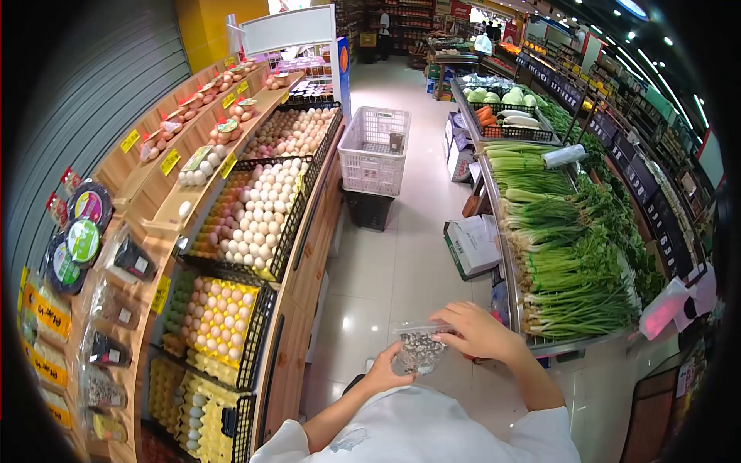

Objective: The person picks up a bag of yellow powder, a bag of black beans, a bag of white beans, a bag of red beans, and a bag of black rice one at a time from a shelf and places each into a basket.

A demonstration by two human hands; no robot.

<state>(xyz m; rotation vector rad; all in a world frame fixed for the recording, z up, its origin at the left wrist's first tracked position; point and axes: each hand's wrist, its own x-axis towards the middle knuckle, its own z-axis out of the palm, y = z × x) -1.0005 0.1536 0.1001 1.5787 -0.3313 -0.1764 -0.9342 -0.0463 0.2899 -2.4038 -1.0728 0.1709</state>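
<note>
In front of my chest is a small clear plastic bag (421, 351) with speckled dark and pale bits inside. My left hand (384, 373) is closed on its lower left side, thumb along the bottom edge. At the upper right, the bent fingers of my right hand (472, 330) pinch the bag's edge. The top of the bag looks transparent and slack above the contents. Behind the bag lies the shiny tiled floor.
Egg crates (262, 216) fill the slanted wooden shelf at left, with packed goods (108, 347) nearer me. Green onions (571, 301) and celery (525, 166) line the right counter. A white plastic basket (376, 147) on a black crate (367, 208) stands in the aisle, and a carton (472, 245) by the counter.
</note>
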